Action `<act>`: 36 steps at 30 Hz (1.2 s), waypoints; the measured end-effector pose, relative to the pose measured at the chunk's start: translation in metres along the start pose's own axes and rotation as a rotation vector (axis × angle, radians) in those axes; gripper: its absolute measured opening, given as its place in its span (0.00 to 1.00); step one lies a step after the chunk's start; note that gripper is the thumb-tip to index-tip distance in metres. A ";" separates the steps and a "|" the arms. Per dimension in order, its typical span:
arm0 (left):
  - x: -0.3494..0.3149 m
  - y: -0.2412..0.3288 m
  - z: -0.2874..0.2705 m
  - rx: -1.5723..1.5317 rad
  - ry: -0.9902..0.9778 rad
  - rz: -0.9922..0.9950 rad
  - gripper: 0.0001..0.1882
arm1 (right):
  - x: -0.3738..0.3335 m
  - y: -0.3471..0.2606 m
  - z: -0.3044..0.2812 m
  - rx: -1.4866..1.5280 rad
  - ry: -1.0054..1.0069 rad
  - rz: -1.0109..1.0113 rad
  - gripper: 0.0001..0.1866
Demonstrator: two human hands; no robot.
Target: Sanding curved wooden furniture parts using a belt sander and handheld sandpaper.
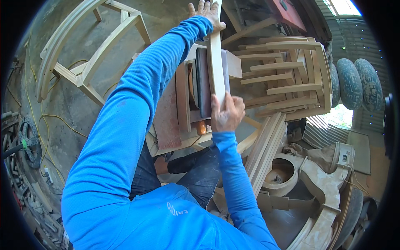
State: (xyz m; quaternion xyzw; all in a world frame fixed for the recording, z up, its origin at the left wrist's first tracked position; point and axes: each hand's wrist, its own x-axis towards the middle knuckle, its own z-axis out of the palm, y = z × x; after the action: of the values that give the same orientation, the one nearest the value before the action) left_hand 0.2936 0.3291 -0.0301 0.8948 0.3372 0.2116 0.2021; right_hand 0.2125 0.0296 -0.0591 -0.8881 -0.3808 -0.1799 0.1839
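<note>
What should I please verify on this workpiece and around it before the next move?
1. Left grip on the wooden strip: ok, toward its far part, fingers spread.
2. Right grip on the strip: ok, closed around the near part.
3. Strip touching the dark pad beside it: cannot tell from above.
4. Yellow cord clear of both grips: ok, on the floor at left.
5. Right grip's clearance from the stacked wooden frames: cannot tell; depth is unclear.

We count one left hand (208, 17), one right hand (227, 115), one held slat (216, 62), one red panel (290, 17), one blower (284, 190), three tubes (349, 83) and one lone frame (107, 46); the stacked frames (279, 66) overlap too much for us to count.
</note>
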 end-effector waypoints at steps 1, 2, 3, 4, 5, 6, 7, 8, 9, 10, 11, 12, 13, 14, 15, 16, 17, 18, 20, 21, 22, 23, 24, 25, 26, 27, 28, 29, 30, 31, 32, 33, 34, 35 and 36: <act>0.014 -0.010 -0.003 -0.005 -0.142 -0.050 0.53 | 0.012 -0.007 0.010 0.007 0.005 -0.002 0.28; 0.022 -0.012 -0.002 -0.018 -0.285 -0.088 0.56 | 0.024 -0.010 0.018 0.005 0.016 0.001 0.27; 0.021 -0.011 0.003 -0.021 -0.282 -0.089 0.56 | 0.036 -0.012 0.026 0.002 0.017 -0.003 0.27; 0.016 -0.014 0.015 -0.027 -0.163 -0.078 0.56 | 0.048 -0.016 0.036 -0.044 0.027 0.002 0.26; 0.012 -0.013 0.022 -0.038 -0.041 -0.064 0.56 | 0.058 -0.019 0.043 -0.096 0.040 0.005 0.26; 0.012 -0.015 0.024 -0.043 -0.037 -0.062 0.56 | 0.069 -0.023 0.048 -0.101 0.045 0.002 0.26; 0.015 -0.020 0.025 -0.063 -0.035 -0.056 0.57 | 0.079 -0.027 0.054 -0.107 0.053 -0.011 0.25; 0.021 -0.025 0.022 -0.077 -0.031 -0.051 0.57 | 0.084 -0.031 0.057 -0.106 0.062 -0.025 0.24; 0.041 -0.025 0.011 -0.028 -0.222 -0.160 0.52 | 0.086 -0.035 0.057 -0.097 0.068 -0.028 0.24; 0.046 -0.029 0.015 0.021 -0.180 -0.172 0.51 | 0.087 -0.037 0.060 -0.102 0.054 -0.035 0.24; 0.044 -0.030 0.016 0.069 -0.133 -0.182 0.51 | 0.088 -0.039 0.060 -0.108 0.045 -0.043 0.24; 0.041 -0.031 0.017 0.076 -0.112 -0.169 0.51 | 0.085 -0.039 0.055 -0.107 0.040 -0.058 0.25; 0.034 -0.026 0.016 0.091 -0.110 -0.151 0.50 | 0.079 -0.034 0.050 -0.098 0.057 -0.054 0.25; 0.022 -0.020 0.013 0.119 -0.116 -0.127 0.49 | 0.071 -0.029 0.045 -0.103 0.061 -0.064 0.25; 0.009 -0.010 0.009 0.147 -0.120 -0.097 0.49 | 0.063 -0.021 0.039 -0.110 0.071 -0.071 0.26; -0.006 -0.002 0.003 0.160 -0.139 -0.067 0.48 | 0.052 -0.013 0.033 -0.114 0.085 -0.099 0.27; -0.022 0.005 -0.003 0.177 -0.153 -0.035 0.48 | 0.040 -0.003 0.026 -0.116 0.106 -0.125 0.27; -0.040 0.005 -0.005 0.216 -0.170 -0.020 0.48 | 0.024 0.002 0.020 -0.120 0.086 -0.125 0.26; -0.079 0.018 -0.006 0.294 -0.236 -0.016 0.48 | -0.011 0.017 0.000 -0.099 0.039 -0.122 0.25; -0.108 0.030 -0.009 0.299 -0.252 0.018 0.48 | -0.031 0.029 -0.013 -0.078 0.010 -0.117 0.24; -0.126 0.029 -0.007 0.372 -0.294 0.021 0.48 | -0.048 0.022 -0.031 -0.102 -0.022 -0.111 0.24; -0.154 0.043 -0.009 0.316 -0.283 0.035 0.48 | -0.070 0.038 -0.041 -0.051 0.088 -0.189 0.24; -0.182 0.042 -0.003 0.258 -0.236 0.049 0.48 | -0.092 0.042 -0.055 -0.057 -0.061 -0.124 0.26; -0.205 0.057 -0.014 0.210 -0.311 0.046 0.48 | -0.116 0.050 -0.072 -0.011 -0.083 -0.095 0.26; -0.232 0.070 -0.018 0.223 -0.293 0.068 0.49 | -0.138 0.062 -0.088 0.029 -0.069 -0.109 0.28; -0.261 0.082 -0.018 0.231 -0.281 0.089 0.49 | -0.162 0.072 -0.102 0.062 -0.059 -0.123 0.30; -0.289 0.093 -0.021 0.229 -0.288 0.126 0.49 | -0.188 0.075 -0.122 0.109 -0.110 -0.059 0.30; -0.315 0.103 -0.026 0.227 -0.296 0.161 0.50 | -0.213 0.078 -0.138 0.156 -0.164 0.003 0.31; -0.337 0.108 -0.024 0.211 -0.338 0.167 0.51 | -0.239 0.087 -0.141 0.163 -0.266 0.103 0.31; -0.358 0.113 -0.026 0.192 -0.359 0.183 0.52 | -0.268 0.097 -0.144 0.164 -0.349 0.194 0.31; -0.381 0.114 -0.028 0.203 -0.349 0.184 0.52 | -0.302 0.103 -0.144 0.212 -0.246 0.240 0.30; -0.401 0.115 -0.028 0.031 -0.303 0.174 0.54 | -0.322 0.108 -0.143 0.260 -0.148 0.284 0.30; -0.412 0.116 -0.029 -0.143 -0.259 0.170 0.56 | -0.328 0.108 -0.148 0.270 -0.143 0.284 0.30; -0.418 0.118 -0.030 -0.133 -0.264 0.173 0.56 | -0.335 0.099 -0.166 0.405 -0.134 0.347 0.27; -0.423 0.121 -0.030 -0.324 -0.147 0.049 0.58 | -0.341 0.091 -0.184 0.538 -0.124 0.413 0.25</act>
State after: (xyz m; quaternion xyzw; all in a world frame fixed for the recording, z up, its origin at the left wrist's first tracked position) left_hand 0.0517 -0.0396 -0.0468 0.8715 0.2609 0.2020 0.3627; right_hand 0.0271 -0.3223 -0.0734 -0.8754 -0.2372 0.0225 0.4206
